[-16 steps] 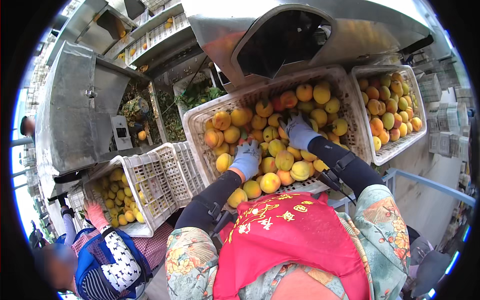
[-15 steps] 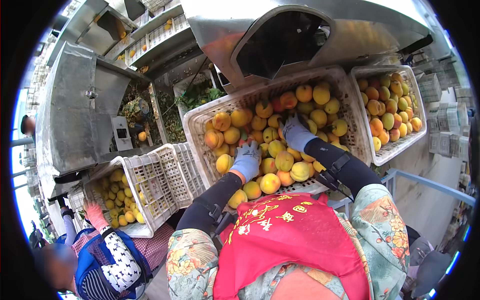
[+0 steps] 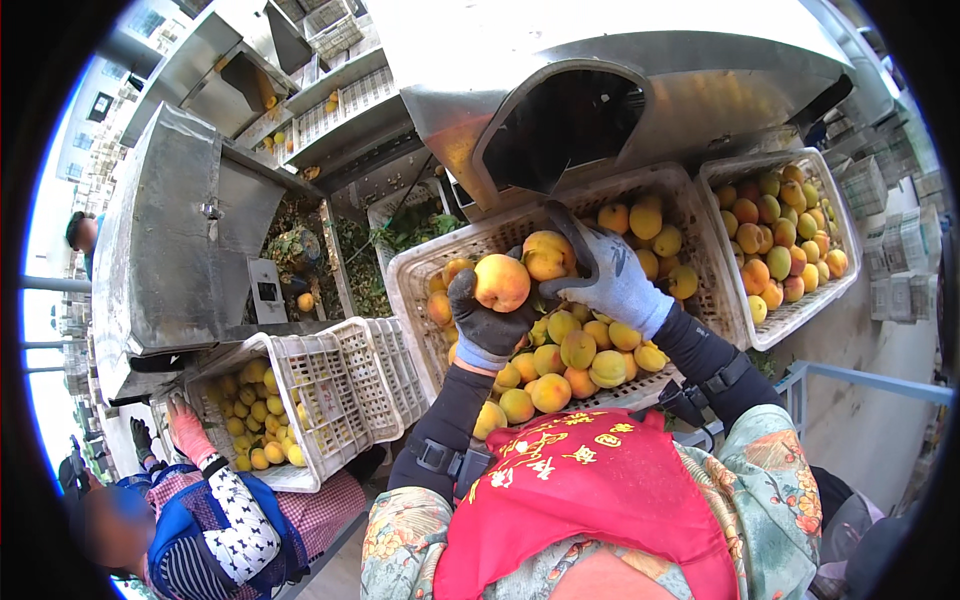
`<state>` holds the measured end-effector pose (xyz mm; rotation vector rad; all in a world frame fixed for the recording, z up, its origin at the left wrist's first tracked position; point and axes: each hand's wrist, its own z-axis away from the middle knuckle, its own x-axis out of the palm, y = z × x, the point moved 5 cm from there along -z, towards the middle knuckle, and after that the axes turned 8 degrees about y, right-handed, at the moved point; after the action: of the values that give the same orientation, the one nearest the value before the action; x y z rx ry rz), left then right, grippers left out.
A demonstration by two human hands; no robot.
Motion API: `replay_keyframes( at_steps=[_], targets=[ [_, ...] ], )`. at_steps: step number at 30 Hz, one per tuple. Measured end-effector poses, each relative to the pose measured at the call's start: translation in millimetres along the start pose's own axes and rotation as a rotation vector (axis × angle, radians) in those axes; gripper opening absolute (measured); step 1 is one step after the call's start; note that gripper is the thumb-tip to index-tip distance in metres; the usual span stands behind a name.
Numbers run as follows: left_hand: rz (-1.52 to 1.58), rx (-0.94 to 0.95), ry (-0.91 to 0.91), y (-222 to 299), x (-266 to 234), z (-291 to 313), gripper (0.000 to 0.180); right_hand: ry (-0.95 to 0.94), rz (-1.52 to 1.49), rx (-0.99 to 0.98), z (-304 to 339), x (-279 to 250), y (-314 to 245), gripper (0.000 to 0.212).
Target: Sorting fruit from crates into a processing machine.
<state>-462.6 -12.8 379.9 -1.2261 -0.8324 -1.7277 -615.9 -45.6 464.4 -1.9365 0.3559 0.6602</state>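
Above a white slatted crate (image 3: pixel 412 290) of yellow-orange peaches, my gloved hands are raised side by side. The palm of my left hand (image 3: pixel 484 328) is turned up, its dark fingers curled round a large orange peach (image 3: pixel 502 283). My right hand (image 3: pixel 618 278), in a blue-grey glove, grips another peach (image 3: pixel 548 256) between thumb and fingers, close beside the first. Below them many peaches (image 3: pixel 578 350) fill the crate's near part. My hands hide some of the fruit in the middle.
A second crate of peaches (image 3: pixel 838 285) stands at right, beside a blue rail (image 3: pixel 860 384). The metal machine's dark opening (image 3: pixel 565 125) overhangs the crate's far edge. At left, a co-worker's pink-gloved hand (image 3: pixel 190 432) touches a tilted crate (image 3: pixel 318 385) of yellow fruit.
Both hands, which lay palm down on the peaches, have lifted and drawn together, each now holding a peach. My left hand has turned palm up. The view has shifted slightly.
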Motion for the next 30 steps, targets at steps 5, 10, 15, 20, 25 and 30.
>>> replay_keyframes(
  at_steps=[5, 10, 15, 20, 25, 30],
  targets=[
    [0.070, 0.057, -0.021, 7.3, -12.6, -18.0, 0.068, 0.242, 0.011, 0.019, -2.9, 3.8, -1.4, 0.091],
    [-0.012, 0.079, 0.069, 10.7, -18.3, -23.4, 0.069, 0.429, 0.288, -0.064, -33.9, -5.5, -2.5, 0.085],
    [0.087, 0.008, 0.204, 22.1, -30.0, -14.4, 0.071, 0.471, 0.458, -0.110, -57.2, 4.4, 5.2, 0.082],
    [-0.251, 0.070, 0.134, 13.3, -12.4, -24.2, 0.051, 0.437, 0.538, -0.094, -119.9, 5.9, 17.9, 0.075],
    [0.034, 0.055, -0.051, 20.9, 20.2, -15.5, 0.045, 0.291, 0.231, -0.035, -58.6, 7.8, -16.2, 0.076],
    [-0.286, 0.263, -0.015, 4.2, 10.0, -14.1, 0.048, 0.252, 0.140, -0.036, -22.6, 35.7, -13.0, 0.088]
  ],
)
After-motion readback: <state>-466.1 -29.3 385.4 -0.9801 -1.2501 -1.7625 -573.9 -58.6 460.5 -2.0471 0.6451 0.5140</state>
